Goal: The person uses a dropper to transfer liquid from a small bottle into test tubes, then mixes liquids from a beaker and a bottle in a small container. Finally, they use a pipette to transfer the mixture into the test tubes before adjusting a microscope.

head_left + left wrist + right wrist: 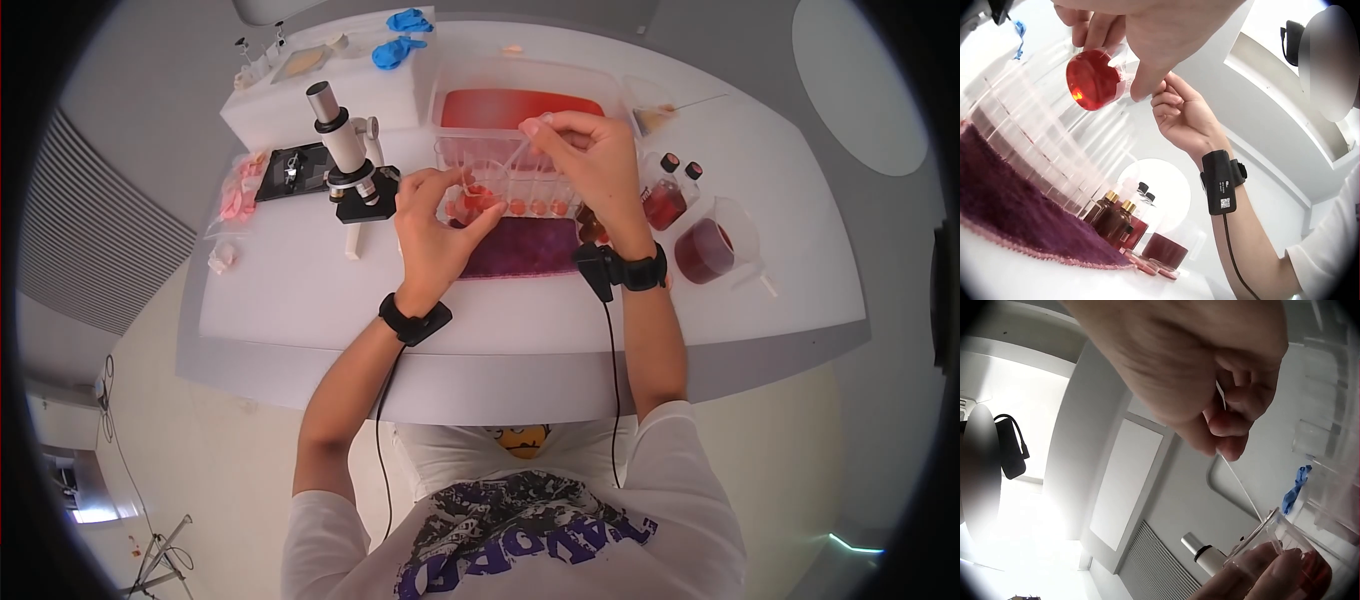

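Observation:
My left hand (430, 225) grips a small clear beaker (1094, 80) of red liquid by its sides, fingers on one side and thumb on the other. It is raised in front of the row of clear tubes (540, 190), above a purple cloth (520, 250). Higher and to the right, my right hand (605, 170) pinches the upper end of a thin, pale rod (1241, 484) between thumb and fingertips. The rod slants down to the beaker's rim in the right wrist view. Its lower end is hidden by the glass and the left fingers.
A microscope (345, 145) stands left of the hands. Behind is a clear tub (615, 110) with red contents. To the right are brown dropper bottles (1119, 222), black-capped bottles (665, 200) and a jug (705, 250) of dark red liquid. Blue gloves (397, 52) lie on a white box.

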The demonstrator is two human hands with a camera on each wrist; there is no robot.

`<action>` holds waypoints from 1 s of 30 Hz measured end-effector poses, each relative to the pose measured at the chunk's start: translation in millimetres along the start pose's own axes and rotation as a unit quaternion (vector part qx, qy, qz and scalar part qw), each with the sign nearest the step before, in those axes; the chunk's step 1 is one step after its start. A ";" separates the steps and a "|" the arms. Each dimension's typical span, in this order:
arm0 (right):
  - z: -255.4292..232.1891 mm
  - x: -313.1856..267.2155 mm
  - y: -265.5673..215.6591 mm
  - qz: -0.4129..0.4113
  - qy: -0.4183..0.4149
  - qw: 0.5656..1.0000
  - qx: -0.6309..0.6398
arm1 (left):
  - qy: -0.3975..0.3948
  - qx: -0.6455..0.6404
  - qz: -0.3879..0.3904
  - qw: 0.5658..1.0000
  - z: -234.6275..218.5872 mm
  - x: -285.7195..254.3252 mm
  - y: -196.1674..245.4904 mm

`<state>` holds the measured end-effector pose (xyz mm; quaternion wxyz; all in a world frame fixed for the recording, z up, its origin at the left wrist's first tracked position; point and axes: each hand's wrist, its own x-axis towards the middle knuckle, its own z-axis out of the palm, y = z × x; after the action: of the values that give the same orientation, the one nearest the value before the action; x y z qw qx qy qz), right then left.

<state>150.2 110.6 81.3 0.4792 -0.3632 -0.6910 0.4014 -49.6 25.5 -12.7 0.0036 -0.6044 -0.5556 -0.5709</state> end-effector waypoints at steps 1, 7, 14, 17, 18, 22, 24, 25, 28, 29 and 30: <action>0.5 -0.3 -0.1 0.001 0.000 1.000 0.000 | 0.000 0.000 0.000 1.000 -0.3 0.1 0.2; 1.4 -0.1 1.4 -0.066 -0.048 0.997 -0.006 | -0.001 -0.005 0.007 1.000 0.6 -0.3 1.0; 8.8 3.2 16.5 -0.094 -0.048 0.992 -0.072 | -0.001 -0.007 0.013 1.000 -2.3 0.6 3.6; 7.4 -0.5 5.6 -0.060 -0.035 0.997 -0.038 | -0.004 -0.006 0.014 1.000 -0.1 -0.5 0.4; 5.9 -1.0 1.2 -0.023 -0.031 0.999 -0.019 | -0.010 -0.011 0.009 1.000 0.0 0.7 1.2; -1.9 3.5 3.4 -0.037 0.011 0.999 0.018 | -0.025 -0.025 -0.008 0.999 -1.2 0.1 7.3; -8.8 6.5 2.6 0.012 0.071 0.996 0.044 | -0.028 -0.050 -0.042 0.997 1.4 -1.7 4.7; -13.0 8.2 4.0 0.012 0.071 0.996 0.044 | -0.028 -0.050 -0.042 0.997 1.2 -1.4 5.2; -25.9 14.5 12.2 0.017 0.086 0.990 0.111 | -0.063 -0.137 -0.114 0.982 -1.6 1.0 10.4; -29.6 16.9 15.8 0.017 0.106 0.984 0.143 | -0.068 -0.132 -0.125 0.981 -2.7 1.6 12.5; -32.9 19.3 19.1 0.018 0.126 0.976 0.175 | -0.074 -0.128 -0.136 0.980 -2.8 2.4 13.5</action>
<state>178.4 142.4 78.4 0.6112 -0.3338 -0.5374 0.4756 -43.0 20.2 -1.6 -0.1922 -0.5593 -0.5536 -0.5863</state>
